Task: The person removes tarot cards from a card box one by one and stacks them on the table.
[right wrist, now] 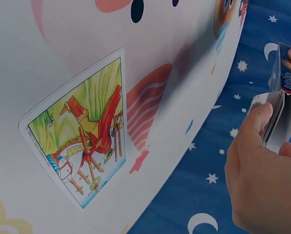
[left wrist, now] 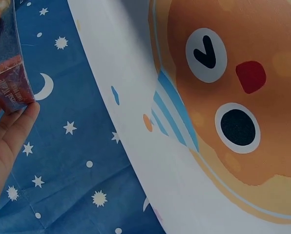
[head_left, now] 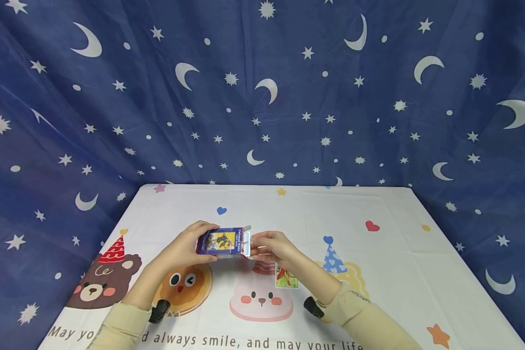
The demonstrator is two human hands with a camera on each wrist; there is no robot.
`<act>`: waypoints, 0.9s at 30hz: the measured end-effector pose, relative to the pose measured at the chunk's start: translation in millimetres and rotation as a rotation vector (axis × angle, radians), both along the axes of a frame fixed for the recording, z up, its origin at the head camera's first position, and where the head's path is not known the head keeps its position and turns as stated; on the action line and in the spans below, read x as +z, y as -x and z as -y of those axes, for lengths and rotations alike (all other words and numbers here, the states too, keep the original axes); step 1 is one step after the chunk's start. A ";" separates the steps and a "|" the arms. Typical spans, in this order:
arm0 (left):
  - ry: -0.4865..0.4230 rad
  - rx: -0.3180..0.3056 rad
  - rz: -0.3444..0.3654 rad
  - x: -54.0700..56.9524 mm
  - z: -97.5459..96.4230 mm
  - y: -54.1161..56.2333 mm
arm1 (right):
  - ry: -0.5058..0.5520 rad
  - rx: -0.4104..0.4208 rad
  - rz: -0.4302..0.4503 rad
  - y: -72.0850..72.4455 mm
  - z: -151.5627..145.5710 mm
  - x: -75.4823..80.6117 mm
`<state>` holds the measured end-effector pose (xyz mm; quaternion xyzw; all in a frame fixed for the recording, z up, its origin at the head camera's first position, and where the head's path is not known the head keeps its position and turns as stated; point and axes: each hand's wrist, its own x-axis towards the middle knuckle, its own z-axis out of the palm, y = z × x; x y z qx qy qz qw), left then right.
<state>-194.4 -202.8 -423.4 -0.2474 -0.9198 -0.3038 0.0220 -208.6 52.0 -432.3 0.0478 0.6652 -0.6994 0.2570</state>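
Note:
My left hand [head_left: 187, 249] grips a dark blue tarot card box [head_left: 222, 241] from its left end, above the white tablecloth. The box has a yellow picture on its front, and its right end stands open with small flaps out. At that open end, my right hand [head_left: 274, 247] pinches a whitish, thin-edged part [right wrist: 267, 100]; whether this is a flap or cards inside, I cannot tell. One tarot card [right wrist: 87, 134] lies face up on the cloth below the right wrist, which partly hides it in the head view.
The tablecloth [head_left: 332, 209] is printed with cartoon animals, hearts, stars and a line of text. Behind and beside the table hangs a blue curtain [head_left: 227, 116] with moons and stars. A black wrist strap piece [head_left: 159, 311] shows at the left sleeve, another [head_left: 313, 307] at the right.

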 end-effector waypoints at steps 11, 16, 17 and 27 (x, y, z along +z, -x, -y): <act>0.006 -0.004 -0.002 6.1 -5.4 -1.4 | -0.051 -0.025 0.057 2.0 6.7 -1.5; 0.015 0.004 0.007 6.3 -5.8 -1.3 | -0.085 -0.025 0.052 2.7 8.6 -1.6; 0.016 0.006 0.010 6.5 -5.9 -1.3 | -0.088 -0.024 0.048 2.8 8.9 -1.7; 0.024 0.002 0.005 7.9 -6.3 -1.8 | -0.082 -0.021 0.055 3.4 10.2 -2.9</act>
